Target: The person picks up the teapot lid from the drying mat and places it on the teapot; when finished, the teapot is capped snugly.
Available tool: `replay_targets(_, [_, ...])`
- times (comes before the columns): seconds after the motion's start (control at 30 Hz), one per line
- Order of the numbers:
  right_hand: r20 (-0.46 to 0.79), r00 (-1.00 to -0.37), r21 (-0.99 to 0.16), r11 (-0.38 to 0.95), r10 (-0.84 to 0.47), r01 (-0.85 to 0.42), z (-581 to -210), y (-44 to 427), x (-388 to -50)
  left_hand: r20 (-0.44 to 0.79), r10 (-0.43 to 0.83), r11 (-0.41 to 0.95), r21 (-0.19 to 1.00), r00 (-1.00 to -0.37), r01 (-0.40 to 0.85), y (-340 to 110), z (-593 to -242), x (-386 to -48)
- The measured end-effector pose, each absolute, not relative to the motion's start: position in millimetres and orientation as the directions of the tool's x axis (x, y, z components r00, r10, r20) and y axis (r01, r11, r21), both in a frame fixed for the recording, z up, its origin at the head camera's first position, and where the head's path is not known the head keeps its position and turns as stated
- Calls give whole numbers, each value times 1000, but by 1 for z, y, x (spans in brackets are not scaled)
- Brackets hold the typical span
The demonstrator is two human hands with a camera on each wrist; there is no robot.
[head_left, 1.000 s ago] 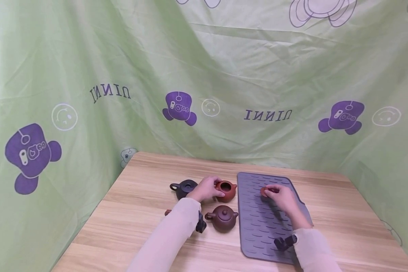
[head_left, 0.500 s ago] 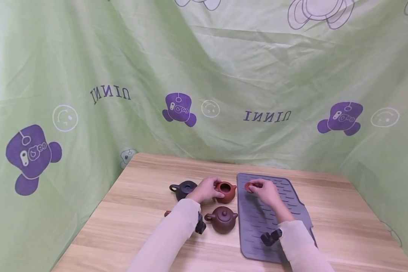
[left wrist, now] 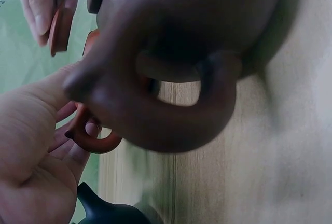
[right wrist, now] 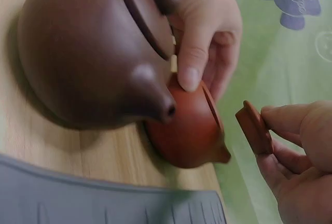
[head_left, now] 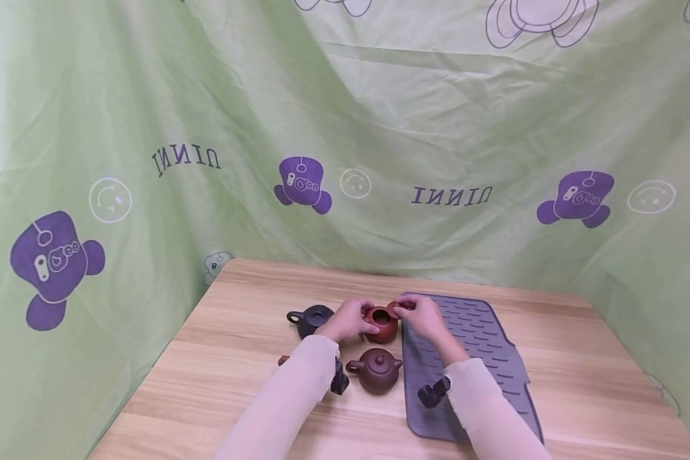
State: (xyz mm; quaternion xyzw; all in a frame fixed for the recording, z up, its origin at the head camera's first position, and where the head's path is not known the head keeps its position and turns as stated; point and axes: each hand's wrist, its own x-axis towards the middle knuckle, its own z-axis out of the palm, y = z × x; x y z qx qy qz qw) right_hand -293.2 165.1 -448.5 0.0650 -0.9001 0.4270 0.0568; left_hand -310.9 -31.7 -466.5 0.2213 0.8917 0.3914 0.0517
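Note:
An open red clay teapot [head_left: 385, 332] stands on the table with its spout pointing right. My left hand [head_left: 347, 321] grips it from the handle side, the thumb on its shoulder near the rim and the fingers mostly hidden behind it. With thumb and fingers my right hand [head_left: 427, 317] pinches the red teapot lid [right wrist: 254, 128]. In the right wrist view the lid is tilted and apart from the pot, just beyond its opening. Nearer me is a dark brown teapot [head_left: 378, 372] with its lid on. A black teapot [head_left: 312, 321] sits left of my left hand.
A grey ridged mat [head_left: 474, 345] lies on the right of the wooden table [head_left: 224, 338], under my right forearm. A small reddish-brown thing [head_left: 284, 360] peeks out beside my left sleeve, mostly hidden. A green printed curtain [head_left: 379, 128] hangs behind the table.
My right hand has carried the lid leftward from over the mat to the red teapot's opening. The left hand keeps its hold on the pot.

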Motion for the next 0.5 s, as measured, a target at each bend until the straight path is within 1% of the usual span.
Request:
replay_targets(0.07, [160, -983, -765, 619, -84, -178, -449, 160, -294, 85, 440, 581, 732, -894, 356, -32, -465, -310])
replay_targets(0.1, [162, -983, -765, 617, -92, -184, -449, 158, -294, 115, 451, 569, 727, -885, 385, -33, -470, -313])
replay_targets(0.2, [159, -981, -753, 629, -109, -192, -450, 152, -294, 127, 463, 564, 721, -877, 403, -34, -469, -311])
replay_targets(0.3, [158, -980, -747, 635, -119, -197, -453, 147, -295, 124, 462, 579, 707, -878, 405, -33, -470, -311])
replay_targets(0.33, [162, -979, -746, 635, -122, -202, -454, 146, -295, 98, 452, 593, 709, -887, 380, -32, -464, -308])
replay_targets(0.5, [175, -976, -733, 645, -130, -217, -458, 139, -296, 87, 439, 619, 692, -894, 371, -31, -465, -309])
